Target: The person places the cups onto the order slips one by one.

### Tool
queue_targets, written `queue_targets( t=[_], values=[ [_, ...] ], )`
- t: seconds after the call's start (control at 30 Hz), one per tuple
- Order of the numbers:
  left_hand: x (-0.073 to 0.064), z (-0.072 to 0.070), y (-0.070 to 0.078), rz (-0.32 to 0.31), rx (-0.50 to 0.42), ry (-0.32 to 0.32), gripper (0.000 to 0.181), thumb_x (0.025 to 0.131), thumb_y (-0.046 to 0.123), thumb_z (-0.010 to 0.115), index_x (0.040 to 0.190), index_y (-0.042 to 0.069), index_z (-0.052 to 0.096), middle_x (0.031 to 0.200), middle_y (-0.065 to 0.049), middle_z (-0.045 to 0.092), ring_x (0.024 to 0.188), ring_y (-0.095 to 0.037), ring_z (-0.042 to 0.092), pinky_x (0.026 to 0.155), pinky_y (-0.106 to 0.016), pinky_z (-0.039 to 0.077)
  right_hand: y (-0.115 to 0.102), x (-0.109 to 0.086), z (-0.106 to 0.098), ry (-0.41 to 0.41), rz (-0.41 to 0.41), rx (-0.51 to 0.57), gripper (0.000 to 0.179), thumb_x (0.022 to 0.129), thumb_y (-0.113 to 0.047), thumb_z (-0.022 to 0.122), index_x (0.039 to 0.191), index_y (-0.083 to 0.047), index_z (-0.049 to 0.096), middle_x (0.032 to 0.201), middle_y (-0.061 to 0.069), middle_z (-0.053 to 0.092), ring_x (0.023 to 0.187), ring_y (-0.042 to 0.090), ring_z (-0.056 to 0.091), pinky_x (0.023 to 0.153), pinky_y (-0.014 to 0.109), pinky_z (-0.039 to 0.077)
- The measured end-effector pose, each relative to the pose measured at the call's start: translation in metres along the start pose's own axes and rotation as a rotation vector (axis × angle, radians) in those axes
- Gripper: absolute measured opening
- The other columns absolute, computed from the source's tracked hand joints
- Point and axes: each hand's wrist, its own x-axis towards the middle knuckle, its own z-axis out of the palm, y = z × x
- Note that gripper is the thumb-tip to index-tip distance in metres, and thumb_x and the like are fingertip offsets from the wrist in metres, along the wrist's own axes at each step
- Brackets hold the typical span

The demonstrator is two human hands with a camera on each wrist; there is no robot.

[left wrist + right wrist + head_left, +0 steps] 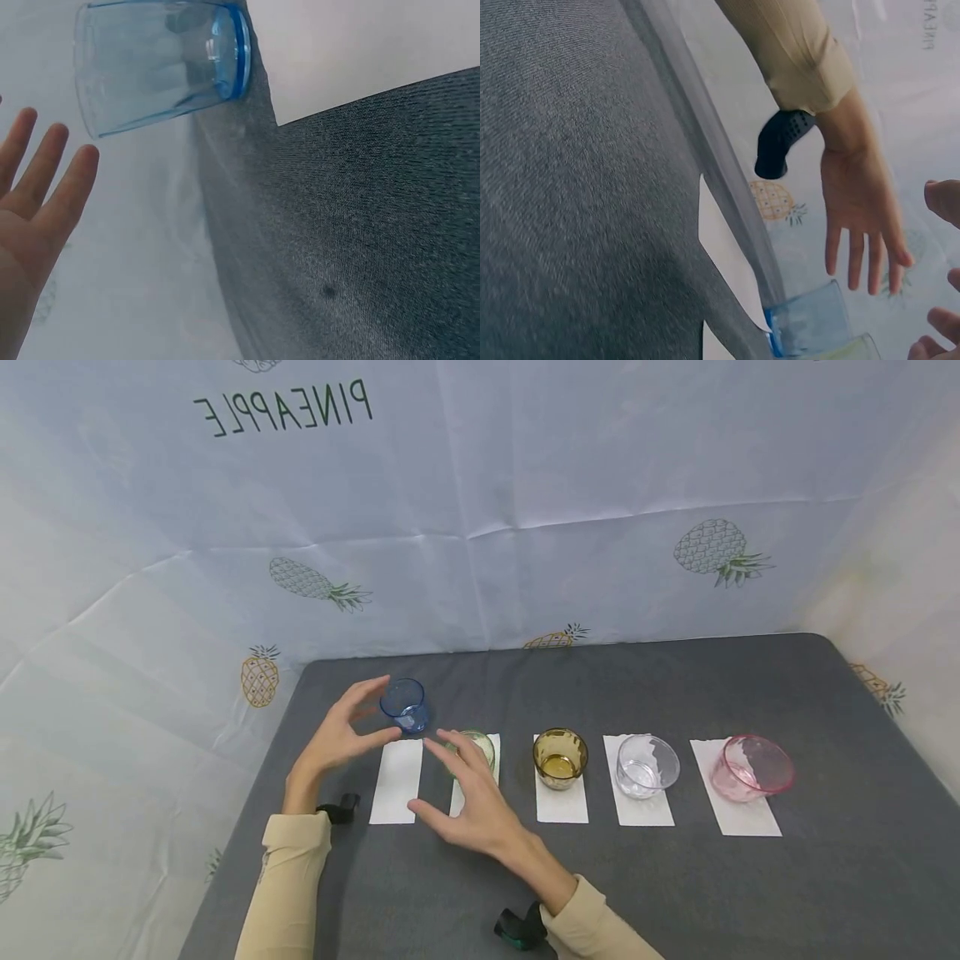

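Note:
A blue glass cup (406,708) stands at the far left of the table, just behind a white paper strip (396,782). My left hand (339,732) is at its left, fingers spread and apart from it in the left wrist view. My right hand (476,802) hovers with fingers extended in front of a green glass cup (483,745), hiding much of it. Neither hand holds anything. In the right wrist view the blue cup (810,319) appears beyond the strip, below the left hand (861,206).
To the right, an amber cup (560,758), a clear cup (647,767) and a pink cup (752,768) each stand on a white paper strip. The dark grey table (847,852) meets a pineapple-print curtain (525,468) at the back.

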Motion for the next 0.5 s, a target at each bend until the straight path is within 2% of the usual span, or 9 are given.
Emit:
queue_targets(
  t=[0.13, 0.33, 0.5],
  values=[
    [0.007, 0.000, -0.004, -0.026, 0.015, -0.017, 0.083, 0.087, 0.016, 0.081, 0.158, 0.016, 0.038, 0.162, -0.016, 0.036, 0.149, -0.042, 0.035, 0.118, -0.066, 0.035, -0.001, 0.003, 0.012, -0.037, -0.019, 0.007, 0.070, 0.088, -0.031, 0.080, 0.150, -0.013, 0.052, 0.158, 0.013, 0.043, 0.150, 0.036, 0.037, 0.115, 0.059, 0.042],
    [0.018, 0.001, -0.012, -0.062, 0.017, -0.045, 0.086, 0.088, 0.020, 0.081, 0.160, 0.017, 0.034, 0.163, -0.017, 0.031, 0.150, -0.043, 0.032, 0.119, -0.066, 0.032, 0.003, 0.005, 0.029, -0.135, -0.013, 0.046, 0.072, 0.089, -0.033, 0.079, 0.152, -0.014, 0.049, 0.160, 0.008, 0.042, 0.150, 0.025, 0.040, 0.118, 0.047, 0.043],
    [0.024, 0.003, -0.019, -0.092, 0.009, -0.057, 0.088, 0.088, 0.019, 0.081, 0.161, 0.017, 0.031, 0.164, -0.018, 0.029, 0.150, -0.044, 0.031, 0.120, -0.065, 0.032, 0.009, 0.003, 0.042, -0.194, -0.033, 0.007, 0.073, 0.090, -0.037, 0.077, 0.153, -0.014, 0.047, 0.162, 0.010, 0.041, 0.153, 0.030, 0.036, 0.121, 0.048, 0.039]
  ],
)
